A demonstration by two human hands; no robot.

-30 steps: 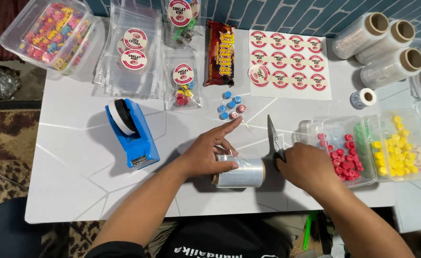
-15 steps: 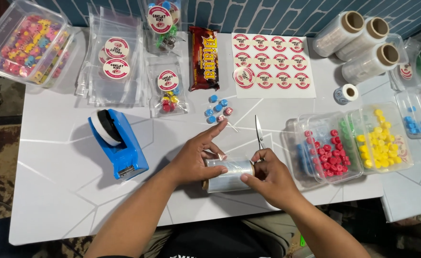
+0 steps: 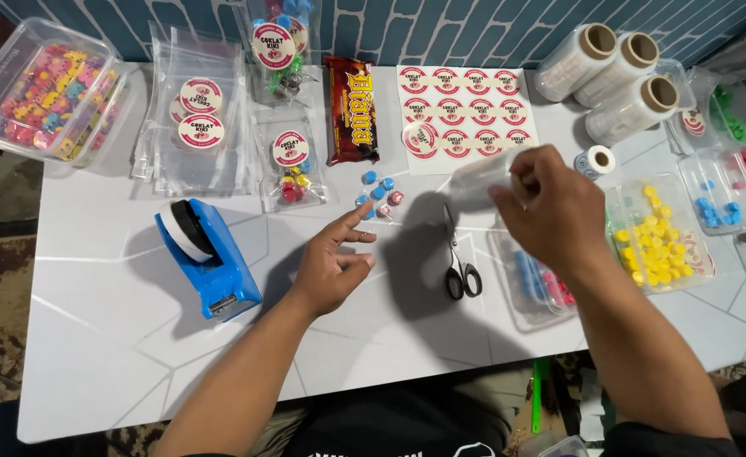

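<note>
My right hand (image 3: 549, 206) is raised above the white table (image 3: 102, 338) and holds a roll of clear plastic wrap (image 3: 484, 176), which looks blurred. My left hand (image 3: 332, 264) hovers over the table with its fingers apart and the index finger pointing toward a small pile of blue and red candies (image 3: 379, 193). Black-handled scissors (image 3: 457, 258) lie on the table between my hands, blades pointing away from me.
A blue tape dispenser (image 3: 206, 256) stands at the left. Behind are clear bags with round labels (image 3: 201, 118), a brown chocolate pack (image 3: 352, 110), a sticker sheet (image 3: 464, 110), three wrap rolls (image 3: 618, 72) and trays of coloured candies (image 3: 656, 241).
My right hand has put the scissors down and lifted the wrap roll off the table toward the right. My left hand has let go of the roll and moved left.
</note>
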